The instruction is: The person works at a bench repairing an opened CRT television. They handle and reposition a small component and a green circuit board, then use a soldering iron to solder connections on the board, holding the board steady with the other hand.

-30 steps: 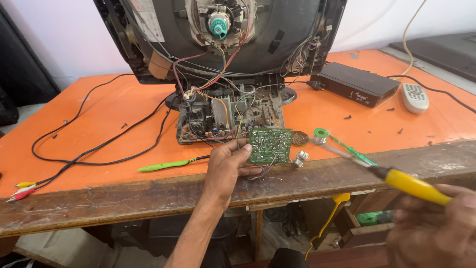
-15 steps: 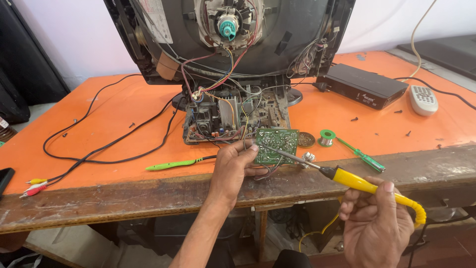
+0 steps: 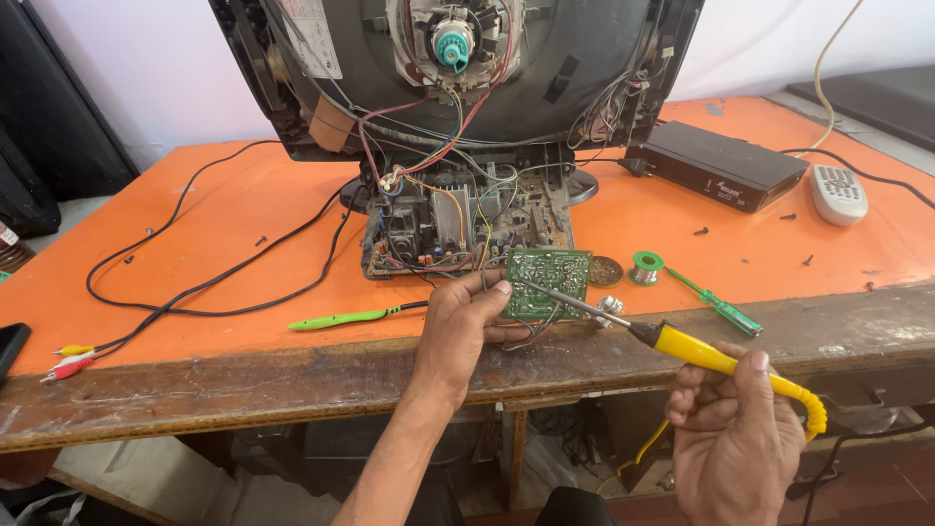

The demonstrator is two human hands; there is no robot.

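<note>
My left hand (image 3: 458,326) pinches the green circuit board (image 3: 547,282) at the orange worktop's (image 3: 243,234) front edge; my right hand (image 3: 732,438) grips the yellow soldering iron (image 3: 682,343), tip on the board. Solder spool (image 3: 646,266) and green screwdriver (image 3: 719,304) lie beside (opened television (image 3: 604,58) looms behind).

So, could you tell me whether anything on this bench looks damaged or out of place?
The television stands with its back cover off, wiring exposed and its chassis pulled out onto the orange table. Loose screws lie scattered there.
</note>
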